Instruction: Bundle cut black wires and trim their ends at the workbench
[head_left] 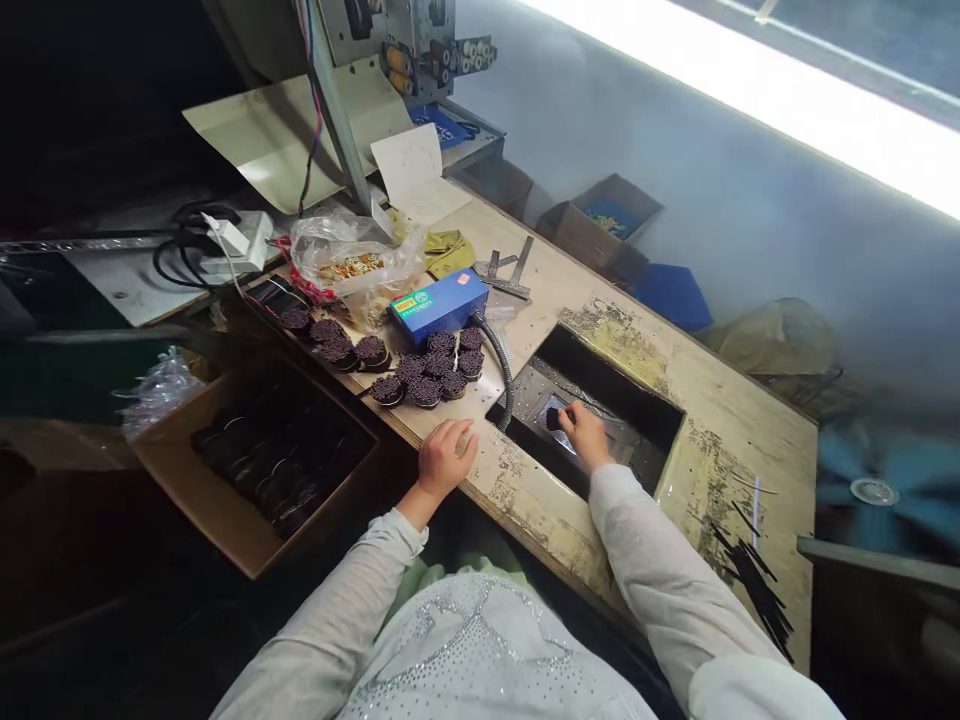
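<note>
My right hand (pixel 587 432) reaches into the dark recess in the table and pinches a small black bundle (pixel 555 419) over a bright plate (pixel 562 438). At the table's front edge rests my left hand (pixel 448 455), its fingers bent together; whether anything is in them is hidden. Just beyond it lie several round dark bundles (pixel 424 390) with speckled tops. Behind these bundles sits a blue box (pixel 441 306), and a grey ribbed hose (pixel 501 360) curves from it down to the recess (pixel 670 450).
An open cardboard box (pixel 247 555) holding dark bundles stands below left. Plastic bags (pixel 352 262) and a metal tool (pixel 510 275) lie towards the back. Black strips (pixel 757 590) lie on the table at right, near a fan (pixel 874 491).
</note>
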